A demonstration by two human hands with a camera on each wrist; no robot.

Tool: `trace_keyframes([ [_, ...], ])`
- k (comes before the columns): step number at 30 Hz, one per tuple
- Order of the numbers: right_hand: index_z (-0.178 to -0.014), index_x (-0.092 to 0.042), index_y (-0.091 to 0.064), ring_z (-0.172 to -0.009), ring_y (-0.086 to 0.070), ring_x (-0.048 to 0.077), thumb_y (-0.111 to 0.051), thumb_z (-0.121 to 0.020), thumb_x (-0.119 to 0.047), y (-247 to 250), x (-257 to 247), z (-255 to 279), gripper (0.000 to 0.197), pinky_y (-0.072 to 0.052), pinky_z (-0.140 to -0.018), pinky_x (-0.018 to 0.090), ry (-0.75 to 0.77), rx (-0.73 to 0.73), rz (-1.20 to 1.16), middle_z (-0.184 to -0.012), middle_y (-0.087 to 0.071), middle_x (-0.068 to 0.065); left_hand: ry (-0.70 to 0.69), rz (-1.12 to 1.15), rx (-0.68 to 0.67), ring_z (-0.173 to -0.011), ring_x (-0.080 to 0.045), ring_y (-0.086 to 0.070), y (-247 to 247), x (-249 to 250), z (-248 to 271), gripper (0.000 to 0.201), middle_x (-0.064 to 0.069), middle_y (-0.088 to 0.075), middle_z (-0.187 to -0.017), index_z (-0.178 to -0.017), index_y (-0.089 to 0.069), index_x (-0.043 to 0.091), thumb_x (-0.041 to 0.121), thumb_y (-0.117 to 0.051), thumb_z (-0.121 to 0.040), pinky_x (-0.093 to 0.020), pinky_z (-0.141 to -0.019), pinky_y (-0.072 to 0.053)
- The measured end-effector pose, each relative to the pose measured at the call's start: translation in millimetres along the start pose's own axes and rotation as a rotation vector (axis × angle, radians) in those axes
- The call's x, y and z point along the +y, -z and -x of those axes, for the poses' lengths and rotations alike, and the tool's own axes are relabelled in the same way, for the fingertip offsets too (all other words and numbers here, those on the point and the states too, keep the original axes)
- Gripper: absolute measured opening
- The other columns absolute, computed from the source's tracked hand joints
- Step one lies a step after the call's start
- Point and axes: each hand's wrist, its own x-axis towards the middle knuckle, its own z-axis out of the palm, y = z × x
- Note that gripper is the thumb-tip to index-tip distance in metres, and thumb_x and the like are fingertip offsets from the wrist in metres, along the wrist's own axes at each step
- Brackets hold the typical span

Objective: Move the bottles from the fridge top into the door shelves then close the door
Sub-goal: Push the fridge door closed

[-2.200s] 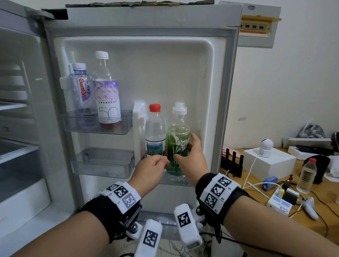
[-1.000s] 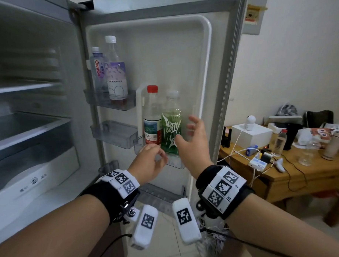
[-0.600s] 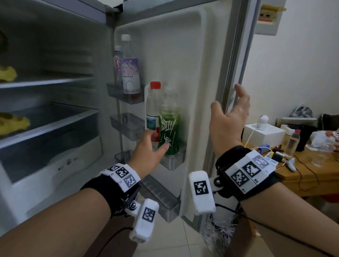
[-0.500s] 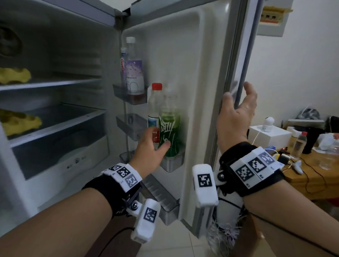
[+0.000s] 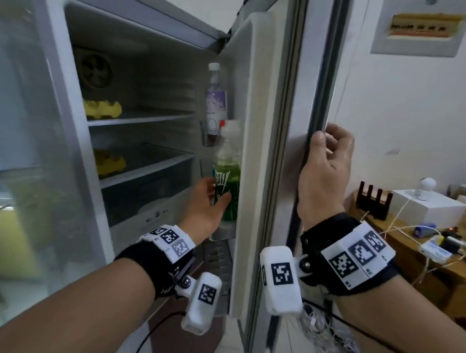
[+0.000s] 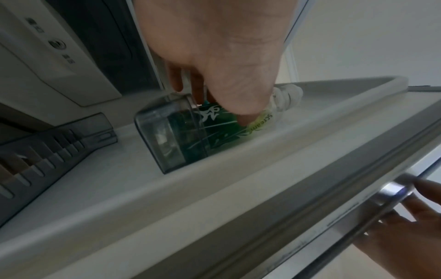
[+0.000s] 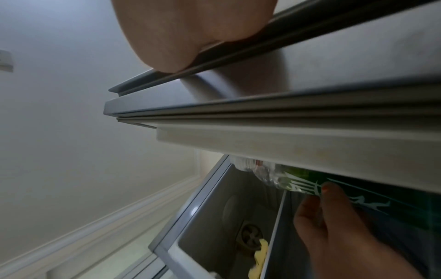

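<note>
Door: fridge door [image 5: 283, 137] stands part open, seen nearly edge-on from the head view, its inner liner facing the compartment.
Right hand: right hand [image 5: 324, 170] grips the outer edge of the door, thumb on the near face, fingers curled round behind the edge.
Left hand: left hand [image 5: 205, 206] reaches inside the door and rests against the green bottle [image 5: 226, 181]; thumb [image 6: 245, 107] lies on the label, the other fingers go round the far side, loosely bent, though whether they truly clasp it is hard to tell through the blur.
Green bottle: upright in the lower clear door shelf [image 6: 171, 139], white cap above the fingers, base below them in the bin.
Other bottles: purple-label bottle [image 5: 215, 103] stands in the upper door shelf; a red cap [image 5: 223, 123] shows just behind the green bottle's top.
Fridge interior: yellow items [image 5: 102, 109] lie on the glass shelves.
Room: wooden table [image 5: 441, 261] to the right holds a white box and cables.
</note>
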Motion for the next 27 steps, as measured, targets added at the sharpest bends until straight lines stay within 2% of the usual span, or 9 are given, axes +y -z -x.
trace_keyframes([
  [3,-0.109,-0.029,-0.049,-0.090,-0.054,0.006,-0.055,-0.093,-0.011,-15,-2,14,0.025,-0.049,-0.077,0.020,0.061,-0.072,0.068,-0.107,-0.057,-0.003,0.057,-0.040,0.053,-0.106,-0.016,-0.057,18,-8,-4,0.047,0.001,-0.056,-0.120,-0.135,-0.043,0.018,0.031,-0.060,-0.092,-0.033,-0.092,-0.048],
  [7,-0.114,-0.028,-0.051,-0.101,-0.058,0.017,-0.060,-0.088,-0.014,-36,-3,31,0.032,-0.052,-0.088,0.034,0.107,-0.156,0.090,-0.117,-0.057,0.006,0.085,-0.091,0.098,-0.113,-0.021,-0.059,45,-16,-7,0.047,-0.003,-0.053,-0.131,-0.137,-0.045,0.024,0.040,-0.053,-0.094,-0.040,-0.095,-0.050],
  [11,-0.126,-0.034,-0.040,-0.111,-0.052,0.011,-0.066,-0.086,-0.017,-59,-6,47,0.051,-0.049,-0.097,0.032,0.048,-0.274,0.041,-0.125,-0.048,0.000,-0.054,0.003,0.195,-0.108,-0.022,-0.060,79,-15,2,0.038,-0.009,-0.058,-0.123,-0.124,-0.051,0.030,0.050,-0.041,-0.093,-0.046,-0.096,-0.049],
  [16,-0.141,-0.033,-0.030,-0.123,-0.043,0.010,-0.070,-0.082,-0.031,-84,-6,68,0.072,-0.041,-0.106,0.032,0.032,-0.382,0.087,-0.138,-0.037,-0.004,-0.245,-0.042,0.269,-0.108,0.004,-0.050,115,-2,19,0.046,0.003,-0.048,-0.128,-0.132,-0.041,0.025,0.048,-0.041,-0.093,-0.026,-0.097,-0.044],
  [19,-0.144,-0.031,-0.028,-0.134,-0.036,0.014,-0.068,-0.080,-0.045,-95,-1,83,0.077,-0.032,-0.114,0.042,0.058,-0.357,0.104,-0.143,-0.034,-0.004,-0.275,-0.172,0.261,-0.120,-0.005,-0.045,127,-1,26,0.063,0.003,-0.041,-0.139,-0.139,-0.035,0.025,0.058,-0.047,-0.087,-0.019,-0.096,-0.037],
  [21,-0.147,-0.031,-0.026,-0.144,-0.026,0.016,-0.056,-0.081,-0.058,-105,5,87,0.078,-0.023,-0.118,0.052,0.008,-0.323,0.099,-0.150,-0.031,-0.004,-0.297,-0.247,0.290,-0.125,-0.006,-0.039,134,-2,29,0.074,0.001,-0.039,-0.143,-0.142,-0.033,0.022,0.062,-0.049,-0.082,-0.014,-0.096,-0.032],
  [24,-0.153,-0.025,-0.024,-0.147,-0.011,0.006,-0.039,-0.095,-0.053,-120,15,86,0.066,-0.011,-0.123,0.041,-0.099,-0.371,0.051,-0.161,-0.021,-0.001,-0.311,-0.318,0.320,-0.127,-0.005,-0.033,144,-4,31,0.075,-0.001,-0.035,-0.145,-0.145,-0.031,0.020,0.053,-0.058,-0.084,-0.020,-0.102,-0.029],
  [26,-0.155,-0.026,-0.022,-0.143,-0.009,-0.001,-0.031,-0.103,-0.043,-126,20,85,0.055,-0.005,-0.118,0.027,-0.137,-0.460,0.072,-0.163,-0.017,-0.005,-0.281,-0.328,0.337,-0.129,-0.005,-0.031,150,-6,29,0.073,0.000,-0.032,-0.146,-0.147,-0.029,0.022,0.045,-0.062,-0.086,-0.023,-0.104,-0.028],
  [27,-0.155,-0.028,-0.022,-0.146,-0.009,0.001,-0.028,-0.104,-0.042,-129,23,86,0.053,-0.006,-0.116,0.025,-0.149,-0.510,0.075,-0.164,-0.017,-0.006,-0.272,-0.333,0.350,-0.131,-0.006,-0.030,154,-8,28,0.073,0.001,-0.031,-0.148,-0.148,-0.029,0.023,0.044,-0.062,-0.086,-0.024,-0.105,-0.028],
])
